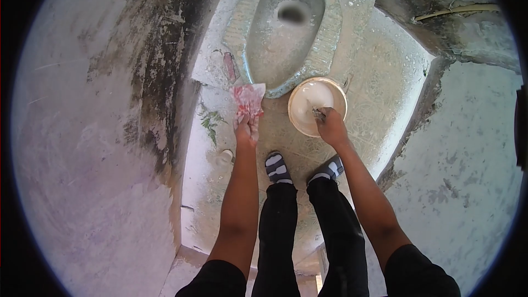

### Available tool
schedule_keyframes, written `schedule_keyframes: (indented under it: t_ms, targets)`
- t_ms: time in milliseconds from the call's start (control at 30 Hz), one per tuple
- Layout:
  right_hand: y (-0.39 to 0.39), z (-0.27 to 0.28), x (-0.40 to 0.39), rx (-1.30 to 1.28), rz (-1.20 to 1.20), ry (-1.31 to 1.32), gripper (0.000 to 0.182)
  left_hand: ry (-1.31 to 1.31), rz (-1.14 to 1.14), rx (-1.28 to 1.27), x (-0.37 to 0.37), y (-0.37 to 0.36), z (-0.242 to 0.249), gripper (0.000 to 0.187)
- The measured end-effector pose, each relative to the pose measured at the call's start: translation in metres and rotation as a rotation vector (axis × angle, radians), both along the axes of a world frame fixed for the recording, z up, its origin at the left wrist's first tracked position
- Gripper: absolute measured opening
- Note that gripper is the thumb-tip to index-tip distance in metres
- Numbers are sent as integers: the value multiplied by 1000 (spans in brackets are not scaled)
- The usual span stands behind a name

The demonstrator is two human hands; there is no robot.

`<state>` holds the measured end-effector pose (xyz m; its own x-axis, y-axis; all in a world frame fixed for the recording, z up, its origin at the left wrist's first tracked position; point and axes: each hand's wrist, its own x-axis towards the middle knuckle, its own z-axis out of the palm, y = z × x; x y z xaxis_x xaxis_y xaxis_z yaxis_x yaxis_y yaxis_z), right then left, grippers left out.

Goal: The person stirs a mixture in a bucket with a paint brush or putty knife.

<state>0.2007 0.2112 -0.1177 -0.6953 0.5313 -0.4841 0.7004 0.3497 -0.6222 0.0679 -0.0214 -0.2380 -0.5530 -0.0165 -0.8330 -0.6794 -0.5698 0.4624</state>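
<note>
My left hand [246, 128] grips a crumpled red-and-white plastic packet [248, 98] by its lower edge, near the front of the squat toilet [242, 58]. Just right of it stands a round tub [296, 118] with a tan rim and cloudy whitish liquid inside. Over the tub's right side, my right hand [331, 125] is closed, fingers pinched together above the liquid. A small dark bit shows at those fingertips, too small to name.
Left of the toilet lies a reddish bar-shaped piece [229, 66]. Green leaves [211, 124] and a small whitish object [225, 157] lie along the left side. My sandalled feet [278, 168] stand on the stained floor. Walls close in on both sides; a yellowish pipe [459, 10] runs upper right.
</note>
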Motion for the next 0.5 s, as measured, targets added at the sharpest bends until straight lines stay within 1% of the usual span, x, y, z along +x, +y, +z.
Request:
schedule_keyframes:
  t_ms: [33, 100, 133, 200, 333, 400, 433, 500]
  targets:
    - [-4, 6, -2, -4, -7, -32, 30, 0, 2, -1, -9, 6, 10, 34]
    - [-8, 8, -2, -6, -14, -66, 29, 46, -289, -128, -24, 14, 21, 45]
    - [-9, 8, -2, 4, 13, -74, 29, 45, -288, -128, -31, 12, 13, 45]
    - [-9, 9, -3, 15, 43, -80, 28, 118, -505, -325, -43, 11, 3, 48]
    - [-8, 13, -9, 9, 23, -84, 27, 111, -478, -318, -54, 17, -3, 48]
    - [-5, 12, -8, 28, 27, -80, 27, 181, -635, -415, -55, 20, -6, 48]
    - [-1, 10, -9, 30, 11, -107, 26, 178, -636, -414, -54, 22, -6, 48]
    - [1, 10, -14, 28, -4, -132, 25, 177, -718, -455, -53, 22, -7, 48]
